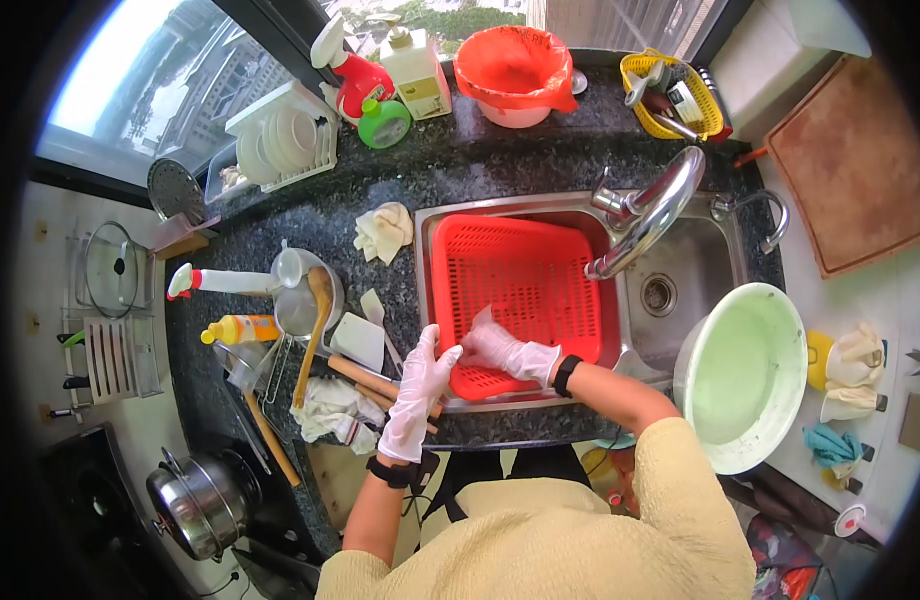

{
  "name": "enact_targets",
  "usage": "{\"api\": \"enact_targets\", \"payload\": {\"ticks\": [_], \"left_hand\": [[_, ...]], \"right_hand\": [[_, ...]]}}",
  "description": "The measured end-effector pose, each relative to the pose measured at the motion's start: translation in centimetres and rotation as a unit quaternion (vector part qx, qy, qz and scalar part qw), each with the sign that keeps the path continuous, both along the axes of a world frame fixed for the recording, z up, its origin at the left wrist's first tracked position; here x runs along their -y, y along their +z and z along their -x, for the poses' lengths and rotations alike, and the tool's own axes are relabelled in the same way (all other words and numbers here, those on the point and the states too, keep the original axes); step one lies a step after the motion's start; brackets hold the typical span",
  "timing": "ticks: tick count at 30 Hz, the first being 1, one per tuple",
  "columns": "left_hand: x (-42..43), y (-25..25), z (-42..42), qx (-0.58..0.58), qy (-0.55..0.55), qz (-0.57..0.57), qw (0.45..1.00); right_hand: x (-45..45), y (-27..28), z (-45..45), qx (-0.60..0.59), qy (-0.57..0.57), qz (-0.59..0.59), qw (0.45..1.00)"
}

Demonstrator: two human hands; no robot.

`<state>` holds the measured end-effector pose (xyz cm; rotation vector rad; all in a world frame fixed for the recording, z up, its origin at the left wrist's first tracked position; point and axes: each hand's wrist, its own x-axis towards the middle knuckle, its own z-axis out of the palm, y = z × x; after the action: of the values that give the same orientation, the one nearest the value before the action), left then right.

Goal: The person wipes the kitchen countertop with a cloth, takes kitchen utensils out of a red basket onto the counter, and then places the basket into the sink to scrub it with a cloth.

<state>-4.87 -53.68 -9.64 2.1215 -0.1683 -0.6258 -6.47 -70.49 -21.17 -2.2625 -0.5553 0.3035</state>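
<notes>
Both my hands wear thin, whitish see-through gloves, with a black band on each wrist. My left hand is upright at the left rim of the red plastic basket, fingers and thumb apart, with nothing visible in it. My right hand reaches over the basket's near part, its fingers loosely bent towards my left thumb and almost meeting it. A loose glove tip seems to stick up from the right fingers. The slotted basket sits in the left bowl of the steel sink and shows only its bare floor.
The curved faucet arches over the sink divider. A pale green basin stands at the right. Left on the counter are a clear pot, a wooden spoon, a crumpled cloth and bottles. A red-lined bin stands behind.
</notes>
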Motion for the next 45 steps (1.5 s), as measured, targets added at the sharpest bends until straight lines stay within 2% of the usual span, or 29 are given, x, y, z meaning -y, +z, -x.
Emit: {"api": "enact_targets", "payload": {"ticks": [1, 2, 3, 4, 5, 6, 7, 8, 9, 10, 13, 15, 16, 17, 18, 19, 20, 23, 24, 25, 28, 31, 33, 34, 35, 38, 39, 42, 45], "left_hand": [[-0.1, -0.2, 0.2, 0.01, -0.001, -0.005, 1.0], [-0.1, -0.3, 0.3, 0.022, -0.002, -0.01, 1.0], [0.0, -0.2, 0.1, 0.036, -0.002, -0.013, 0.999], [0.2, -0.1, 0.2, -0.004, 0.015, 0.026, 1.0], [0.4, 0.0, 0.3, -0.042, 0.037, 0.064, 0.996], [0.4, -0.1, 0.2, -0.021, 0.025, 0.027, 0.999], [1.3, 3.0, 0.3, 0.028, 0.02, -0.048, 0.998], [0.9, 2.4, 0.3, 0.007, 0.013, -0.066, 0.998], [0.7, 2.0, 0.3, 0.029, 0.0, -0.076, 0.997], [0.6, 1.7, 0.3, 0.05, -0.005, -0.079, 0.996], [0.1, 1.8, 0.3, 0.066, -0.019, -0.066, 0.995], [-0.8, 1.9, 0.4, 0.092, -0.045, -0.032, 0.994], [-1.5, 2.9, 0.4, 0.134, -0.035, -0.01, 0.99], [-2.2, 3.8, 0.3, 0.162, 0.029, 0.026, 0.986], [-3.5, 4.8, -0.4, 0.136, 0.117, 0.088, 0.98], [-5.3, 5.8, -1.2, 0.106, 0.202, 0.15, 0.962], [-7.7, 8.0, -2.5, 0.137, 0.249, 0.178, 0.942], [-13.3, 13.0, -8.4, 0.24, 0.373, 0.247, 0.862], [-14.2, 13.7, -10.8, 0.239, 0.399, 0.289, 0.837], [-14.6, 14.3, -13.2, 0.237, 0.424, 0.331, 0.809], [-12.9, 17.4, -18.1, 0.255, 0.589, 0.147, 0.752], [-16.1, 12.6, -25.9, 0.301, 0.716, -0.061, 0.627], [-16.3, 14.2, -25.6, 0.341, 0.684, 0.018, 0.645], [-16.4, 14.5, -25.7, 0.37, 0.673, 0.018, 0.64], [-17.0, 13.7, -26.2, 0.414, 0.652, 0.028, 0.635], [-17.7, 12.6, -27.4, 0.435, 0.641, 0.015, 0.632], [-17.8, 12.2, -27.6, 0.499, 0.639, -0.054, 0.583], [-21.4, 10.2, -30.8, 0.488, 0.639, -0.057, 0.591], [-24.1, 5.7, -33.4, 0.521, 0.607, -0.064, 0.596]], "right_hand": [[1.0, -2.6, 0.2, 0.004, 0.04, 0.047, 0.998], [2.2, -2.0, 1.1, -0.176, -0.051, -0.027, 0.983], [3.4, -1.4, 1.9, -0.346, -0.204, -0.16, 0.902], [4.6, -1.1, 2.9, -0.43, -0.361, -0.251, 0.789], [5.4, -1.7, 2.8, -0.334, -0.268, -0.098, 0.898], [5.5, -3.3, 2.7, -0.217, -0.155, 0.057, 0.962], [4.5, -2.6, 1.8, -0.08, -0.03, 0.203, 0.975], [3.2, -1.7, 1.5, -0.116, -0.047, 0.034, 0.992], [1.9, 2.2, 1.1, -0.156, -0.056, -0.135, 0.977], [0.5, 4.3, 0.6, -0.141, -0.062, -0.123, 0.98], [0.4, 4.0, -0.5, -0.106, 0.009, 0.057, 0.993], [2.0, 2.9, -0.6, -0.074, 0.057, 0.199, 0.975], [3.8, -0.3, 0.2, -0.153, -0.016, 0.084, 0.985], [5.6, -6.5, 0.6, -0.159, -0.044, 0.014, 0.986], [7.2, -12.4, 1.0, -0.163, -0.068, -0.057, 0.983], [7.9, -17.1, 0.9, -0.102, -0.047, -0.081, 0.99], [7.0, -0.8, 1.0, -0.284, -0.164, -0.095, 0.94], [7.9, -1.7, 0.8, -0.197, -0.202, -0.054, 0.958], [7.0, 3.2, 0.9, -0.177, -0.228, -0.01, 0.957], [6.9, 3.7, 0.8, -0.158, -0.237, -0.008, 0.959], [7.3, 4.8, 1.2, -0.1, -0.273, -0.027, 0.956], [7.2, 6.8, 2.1, -0.08, -0.317, -0.107, 0.939], [6.8, 9.4, 3.5, -0.115, -0.347, -0.171, 0.915], [7.0, 8.5, 4.3, -0.118, -0.337, -0.273, 0.893], [7.0, 9.2, 5.1, -0.106, -0.346, -0.222, 0.905], [6.7, 9.8, 7.6, -0.114, -0.386, -0.219, 0.889], [6.9, 9.1, 8.4, -0.135, -0.393, -0.254, 0.874], [6.9, 6.3, 10.3, -0.182, -0.403, -0.365, 0.82], [6.3, 7.6, 10.7, -0.177, -0.413, -0.365, 0.815]]}}
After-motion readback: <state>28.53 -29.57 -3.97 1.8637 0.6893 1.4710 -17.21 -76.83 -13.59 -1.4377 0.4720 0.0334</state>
